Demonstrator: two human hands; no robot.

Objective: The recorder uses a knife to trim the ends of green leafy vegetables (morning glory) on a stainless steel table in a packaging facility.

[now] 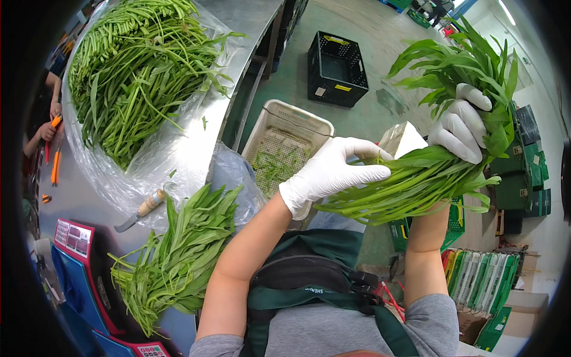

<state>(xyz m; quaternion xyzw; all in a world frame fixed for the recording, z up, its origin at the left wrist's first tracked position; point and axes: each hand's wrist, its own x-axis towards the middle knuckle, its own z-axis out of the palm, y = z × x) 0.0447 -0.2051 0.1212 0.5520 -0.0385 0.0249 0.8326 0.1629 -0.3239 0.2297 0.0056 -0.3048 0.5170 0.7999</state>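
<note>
A long bunch of water spinach is held up in front of me on the right. My right hand, in a white glove, has its fingers wrapped round the leafy part, and leaves fan out above and behind it. My left hand, also gloved in white, holds the stems between thumb and fingers. On the metal table to my left, a big heap of water spinach lies on clear plastic film. Nearer me is a smaller loose pile of the greens, beside a knife with a pale handle.
A white plastic crate with leaf scraps stands by the table edge, and a black crate sits on the floor beyond. Red-and-blue scales are at lower left. Another person's hands are at the far left, near orange-handled tools. Green crates stand at right.
</note>
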